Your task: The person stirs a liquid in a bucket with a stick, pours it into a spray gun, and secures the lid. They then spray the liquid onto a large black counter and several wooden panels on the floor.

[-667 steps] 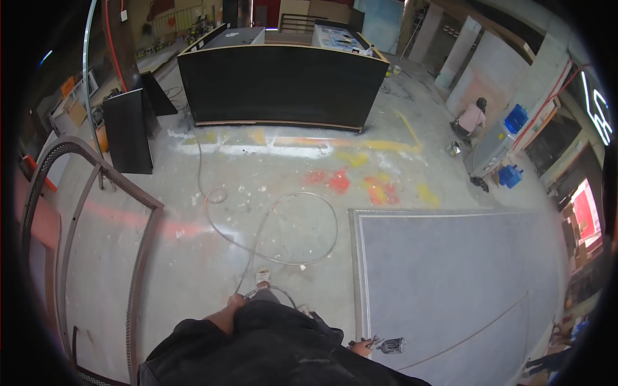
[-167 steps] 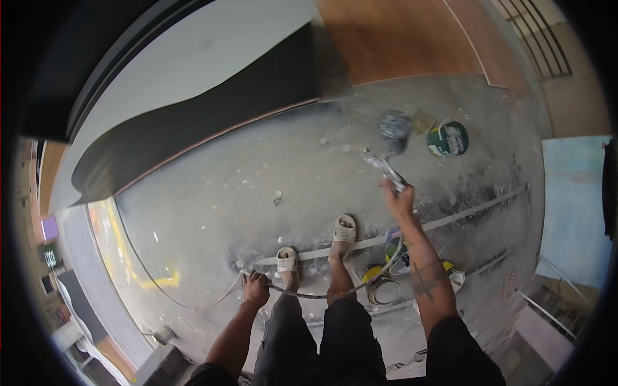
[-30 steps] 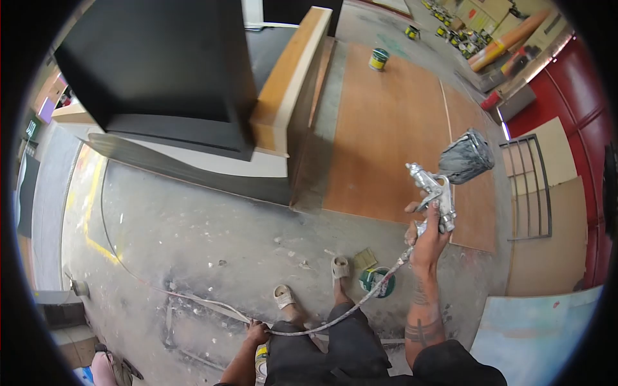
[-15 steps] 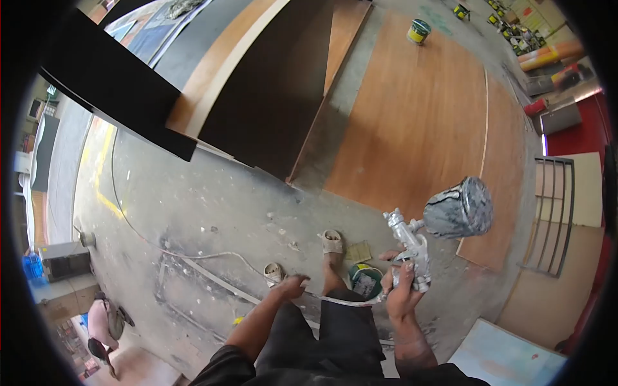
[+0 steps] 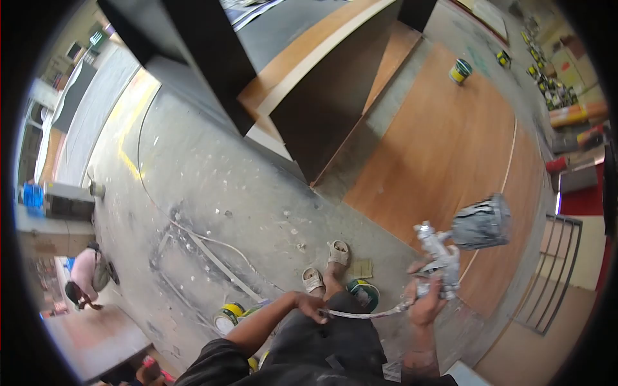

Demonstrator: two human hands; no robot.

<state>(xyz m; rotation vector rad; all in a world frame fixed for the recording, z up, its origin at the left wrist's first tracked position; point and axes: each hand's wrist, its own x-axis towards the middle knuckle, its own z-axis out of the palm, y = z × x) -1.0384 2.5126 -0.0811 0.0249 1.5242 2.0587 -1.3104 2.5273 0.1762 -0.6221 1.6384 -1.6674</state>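
My right hand point(image 5: 430, 302) is closed around the handle of a paint-spattered spray gun point(image 5: 441, 257). A silver-grey paint cup point(image 5: 483, 223) sticks out from the gun's far side, to the right. From the bottom of the handle a pale air hose point(image 5: 364, 316) runs across my thighs to my left hand point(image 5: 310, 307), whose fingers are curled on it. Beyond that hand the hose continues over the floor to the upper left. A dark brown furniture panel point(image 5: 335, 122) with a pale edge stands ahead of me, and a reddish-brown wooden sheet point(image 5: 444, 148) lies right of it.
Close to my feet stand a green bucket point(image 5: 364, 294) and a yellow-labelled paint can point(image 5: 227, 318). Another can point(image 5: 460, 71) sits on the wooden sheet. At the lower left a person point(image 5: 90, 276) bends over a flat board point(image 5: 96, 338). A metal grille point(image 5: 550, 273) is at the right.
My view has swung left, so the panels appear farther right. My body has turned and one foot has shifted. The spray gun stays in my right hand, and my left hand has come nearer my thigh.
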